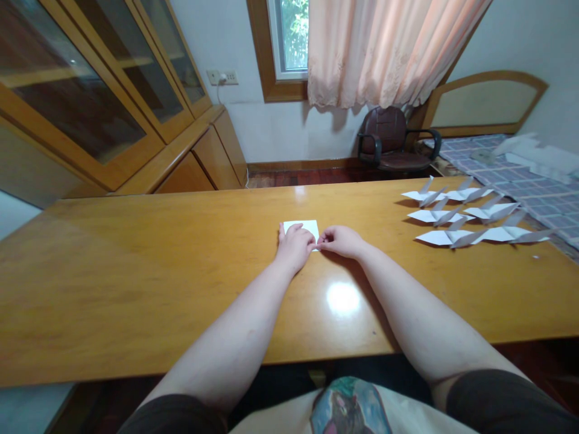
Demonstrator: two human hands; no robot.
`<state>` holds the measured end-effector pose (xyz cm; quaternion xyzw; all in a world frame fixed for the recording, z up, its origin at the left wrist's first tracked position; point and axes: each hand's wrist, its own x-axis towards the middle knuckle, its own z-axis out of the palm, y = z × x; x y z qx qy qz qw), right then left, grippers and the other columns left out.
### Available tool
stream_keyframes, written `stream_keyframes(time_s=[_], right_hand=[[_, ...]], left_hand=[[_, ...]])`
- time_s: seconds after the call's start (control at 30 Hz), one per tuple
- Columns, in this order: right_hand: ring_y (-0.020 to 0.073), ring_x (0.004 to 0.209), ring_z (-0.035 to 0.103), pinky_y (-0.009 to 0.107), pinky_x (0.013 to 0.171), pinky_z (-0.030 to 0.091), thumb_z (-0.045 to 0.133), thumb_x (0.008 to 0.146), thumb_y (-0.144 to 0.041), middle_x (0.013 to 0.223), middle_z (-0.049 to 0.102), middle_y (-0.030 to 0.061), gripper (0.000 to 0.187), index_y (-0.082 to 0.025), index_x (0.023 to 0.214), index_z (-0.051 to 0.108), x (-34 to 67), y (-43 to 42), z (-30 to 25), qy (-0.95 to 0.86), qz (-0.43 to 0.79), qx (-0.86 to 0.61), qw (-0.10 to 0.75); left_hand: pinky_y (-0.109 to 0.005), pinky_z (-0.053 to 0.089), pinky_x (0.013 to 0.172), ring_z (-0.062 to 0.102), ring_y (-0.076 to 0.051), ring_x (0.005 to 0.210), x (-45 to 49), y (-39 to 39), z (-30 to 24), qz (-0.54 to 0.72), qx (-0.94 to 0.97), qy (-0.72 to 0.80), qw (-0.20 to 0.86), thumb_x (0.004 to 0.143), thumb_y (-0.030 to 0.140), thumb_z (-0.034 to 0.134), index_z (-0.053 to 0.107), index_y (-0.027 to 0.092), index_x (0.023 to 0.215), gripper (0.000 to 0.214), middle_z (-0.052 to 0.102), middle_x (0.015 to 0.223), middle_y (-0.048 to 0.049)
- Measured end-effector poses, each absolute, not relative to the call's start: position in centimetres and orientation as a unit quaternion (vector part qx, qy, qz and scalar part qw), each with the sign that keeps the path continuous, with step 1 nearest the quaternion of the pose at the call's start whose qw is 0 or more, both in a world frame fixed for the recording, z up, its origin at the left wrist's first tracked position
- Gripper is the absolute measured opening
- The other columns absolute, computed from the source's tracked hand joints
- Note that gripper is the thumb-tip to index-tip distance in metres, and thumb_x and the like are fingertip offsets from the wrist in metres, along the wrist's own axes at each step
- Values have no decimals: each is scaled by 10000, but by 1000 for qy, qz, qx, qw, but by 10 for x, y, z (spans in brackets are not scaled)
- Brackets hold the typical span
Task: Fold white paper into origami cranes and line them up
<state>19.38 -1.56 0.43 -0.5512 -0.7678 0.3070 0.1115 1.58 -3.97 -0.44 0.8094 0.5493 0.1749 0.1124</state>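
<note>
A small white piece of paper (309, 226) lies on the wooden table in front of me, partly covered by my hands. Across its left and middle part rests my left hand (295, 246), palm down with fingers apart, the thumb side near the paper's lower right corner. My right hand (340, 241) is closed in a pinch at that same corner, its fingertips almost meeting the left ones. Folded white paper cranes (446, 237), several of them, stand in rows at the table's right end, away from both hands.
The long wooden table (149, 271) runs across the view. Beyond it are a glass-doored cabinet (154, 129) at left, a brown armchair (389, 138) by the curtain (375, 48), and a bed with a checked cover (488, 157) at right. A tiny white scrap (535, 257) lies near the cranes.
</note>
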Motion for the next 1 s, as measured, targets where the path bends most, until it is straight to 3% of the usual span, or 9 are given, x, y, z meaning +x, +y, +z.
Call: stream_keyframes(time_s=[0.43,0.6,1.0], right_hand=[[96,602,525,206,554,335,684,695,-265,715,653,-23,195,-196,872,726,198,-11,1,-768,340,-532,107],[118,649,565,213,587,365,633,764,-336,736,688,-1,184,-193,835,724,197,-13,3,-760,339,-541,119],[118,624,567,217,554,341,641,743,-325,699,675,-7,145,-204,785,710,194,-16,5,-758,313,-562,108]], left_hand=[[-635,0,1122,437,-270,1269,15,-38,-6,185,809,546,117,814,269,651,682,253,789,43,716,984,-16],[-621,-5,1130,425,-265,1279,16,-39,-5,175,808,551,118,825,285,644,676,255,791,55,715,993,-19],[-622,-13,1132,425,-266,1279,16,-38,-5,175,807,552,118,825,287,641,683,260,793,59,712,999,-23]])
